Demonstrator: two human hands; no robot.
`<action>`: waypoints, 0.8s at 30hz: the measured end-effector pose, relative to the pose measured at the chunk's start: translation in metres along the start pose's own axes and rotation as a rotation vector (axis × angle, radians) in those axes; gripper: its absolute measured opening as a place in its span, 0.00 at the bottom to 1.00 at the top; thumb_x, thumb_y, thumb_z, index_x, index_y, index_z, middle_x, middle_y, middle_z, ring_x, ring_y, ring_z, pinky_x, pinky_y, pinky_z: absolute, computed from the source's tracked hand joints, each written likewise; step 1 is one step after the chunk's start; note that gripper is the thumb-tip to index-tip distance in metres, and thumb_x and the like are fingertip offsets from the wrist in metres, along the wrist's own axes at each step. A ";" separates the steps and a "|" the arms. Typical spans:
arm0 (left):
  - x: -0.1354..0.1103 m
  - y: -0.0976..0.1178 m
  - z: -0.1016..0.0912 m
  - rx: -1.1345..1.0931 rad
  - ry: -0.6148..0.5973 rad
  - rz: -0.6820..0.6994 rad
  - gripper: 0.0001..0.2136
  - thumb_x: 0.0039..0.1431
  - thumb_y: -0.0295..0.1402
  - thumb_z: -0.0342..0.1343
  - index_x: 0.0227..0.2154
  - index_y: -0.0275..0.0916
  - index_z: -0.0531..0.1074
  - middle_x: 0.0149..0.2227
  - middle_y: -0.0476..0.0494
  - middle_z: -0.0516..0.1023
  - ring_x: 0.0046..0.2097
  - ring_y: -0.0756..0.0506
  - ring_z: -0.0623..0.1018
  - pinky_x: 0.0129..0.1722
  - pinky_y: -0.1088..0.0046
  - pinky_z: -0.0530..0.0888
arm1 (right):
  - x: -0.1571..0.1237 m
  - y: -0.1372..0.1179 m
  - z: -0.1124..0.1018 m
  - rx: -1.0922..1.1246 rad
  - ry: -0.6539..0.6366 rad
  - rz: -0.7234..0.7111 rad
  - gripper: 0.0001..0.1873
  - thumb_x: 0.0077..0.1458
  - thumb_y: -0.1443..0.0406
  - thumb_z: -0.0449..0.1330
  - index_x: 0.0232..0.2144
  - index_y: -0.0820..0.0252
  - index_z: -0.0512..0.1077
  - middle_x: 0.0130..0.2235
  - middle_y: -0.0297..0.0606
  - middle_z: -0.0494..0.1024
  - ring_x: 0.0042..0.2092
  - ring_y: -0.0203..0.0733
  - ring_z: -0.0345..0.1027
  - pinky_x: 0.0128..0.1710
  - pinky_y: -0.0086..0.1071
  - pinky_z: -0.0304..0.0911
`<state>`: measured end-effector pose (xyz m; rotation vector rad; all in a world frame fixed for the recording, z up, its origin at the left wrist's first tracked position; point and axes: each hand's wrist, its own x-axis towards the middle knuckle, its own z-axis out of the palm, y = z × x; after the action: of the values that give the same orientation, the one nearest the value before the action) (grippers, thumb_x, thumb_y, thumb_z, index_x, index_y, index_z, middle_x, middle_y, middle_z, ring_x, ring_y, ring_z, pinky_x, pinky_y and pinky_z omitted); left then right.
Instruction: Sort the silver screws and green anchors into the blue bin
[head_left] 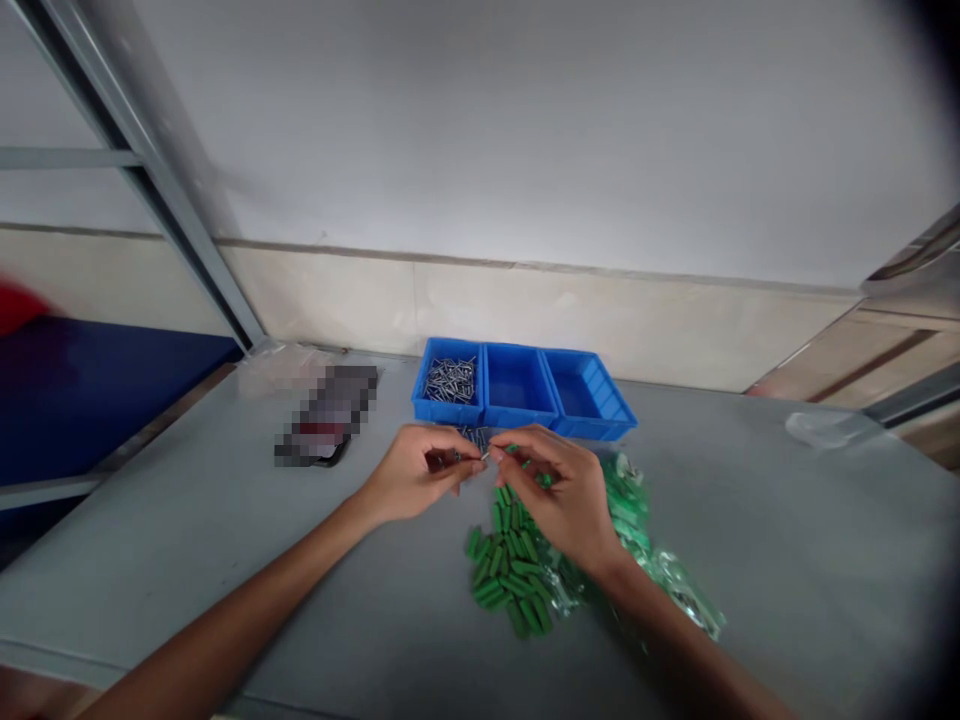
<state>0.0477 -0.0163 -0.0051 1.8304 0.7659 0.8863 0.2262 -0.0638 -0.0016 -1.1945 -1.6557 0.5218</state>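
My left hand (421, 472) and my right hand (561, 495) meet above the grey table (225, 560), fingertips pinched together. Between them is a small metal screw (480, 457), and a green plastic plug shows at my right fingertips. A heap of green plastic wall plugs (508, 570) lies under my right hand. Beside it is a clear plastic bag holding more green plugs (660, 565). A few loose screws (474, 436) rest just behind my hands.
Three joined blue bins (592, 400) stand at the back; the left one holds metal screws (450, 380). A blurred dark object (326, 415) lies to the left. A crumpled clear bag (825, 430) sits far right. A metal frame post (150, 170) rises at left.
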 end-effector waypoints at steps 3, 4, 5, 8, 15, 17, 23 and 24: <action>0.000 -0.001 -0.002 -0.036 -0.049 -0.011 0.06 0.56 0.29 0.58 0.29 0.31 0.76 0.27 0.46 0.74 0.22 0.54 0.73 0.22 0.80 0.69 | 0.002 0.004 0.000 0.003 -0.061 0.040 0.06 0.54 0.67 0.59 0.35 0.58 0.74 0.32 0.35 0.79 0.28 0.36 0.73 0.25 0.28 0.67; 0.000 -0.001 -0.003 -0.057 -0.065 -0.020 0.06 0.56 0.29 0.57 0.29 0.31 0.76 0.26 0.45 0.74 0.22 0.54 0.73 0.22 0.80 0.69 | 0.002 0.005 0.000 0.002 -0.079 0.045 0.06 0.54 0.67 0.59 0.35 0.58 0.74 0.31 0.35 0.79 0.28 0.36 0.73 0.25 0.28 0.67; 0.001 -0.002 -0.003 -0.081 -0.083 -0.034 0.06 0.56 0.29 0.57 0.29 0.31 0.76 0.26 0.45 0.75 0.22 0.54 0.73 0.22 0.80 0.69 | 0.002 0.005 0.000 0.001 -0.092 0.040 0.05 0.54 0.67 0.59 0.35 0.58 0.74 0.31 0.35 0.79 0.28 0.36 0.73 0.25 0.28 0.67; 0.001 0.000 -0.007 -0.136 -0.129 -0.086 0.06 0.55 0.30 0.58 0.31 0.31 0.76 0.27 0.44 0.76 0.22 0.54 0.73 0.20 0.80 0.68 | 0.000 -0.005 -0.002 -0.024 -0.077 -0.030 0.05 0.55 0.68 0.58 0.34 0.58 0.74 0.30 0.34 0.79 0.27 0.35 0.73 0.24 0.27 0.67; 0.007 0.007 -0.025 -0.156 0.075 -0.092 0.11 0.57 0.37 0.58 0.29 0.33 0.76 0.25 0.46 0.75 0.20 0.54 0.71 0.18 0.81 0.64 | 0.033 -0.048 -0.007 -0.250 0.375 -0.366 0.08 0.53 0.70 0.60 0.36 0.54 0.74 0.33 0.33 0.79 0.28 0.34 0.72 0.27 0.28 0.67; 0.009 0.002 -0.033 -0.138 0.184 -0.088 0.13 0.57 0.39 0.57 0.27 0.32 0.76 0.24 0.46 0.75 0.19 0.54 0.71 0.17 0.80 0.63 | 0.056 -0.044 0.000 -0.231 0.305 -0.333 0.06 0.55 0.68 0.58 0.35 0.55 0.74 0.33 0.34 0.78 0.29 0.35 0.73 0.27 0.29 0.66; 0.014 -0.015 -0.052 -0.049 0.324 -0.065 0.17 0.56 0.43 0.57 0.22 0.33 0.75 0.19 0.48 0.73 0.17 0.54 0.69 0.15 0.80 0.61 | 0.081 -0.013 0.020 -0.274 -0.027 0.090 0.19 0.52 0.64 0.57 0.48 0.57 0.70 0.35 0.36 0.80 0.24 0.35 0.71 0.28 0.32 0.64; 0.015 -0.016 -0.053 -0.031 0.327 -0.064 0.17 0.56 0.43 0.57 0.22 0.33 0.75 0.20 0.48 0.74 0.17 0.54 0.69 0.15 0.80 0.61 | 0.075 -0.011 0.017 -0.295 -0.043 0.107 0.16 0.53 0.63 0.56 0.45 0.56 0.72 0.34 0.35 0.80 0.23 0.35 0.71 0.28 0.32 0.64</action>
<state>0.0097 0.0262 0.0001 1.6437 1.0011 1.1657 0.2039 0.0012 0.0341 -1.5026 -1.7543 0.3792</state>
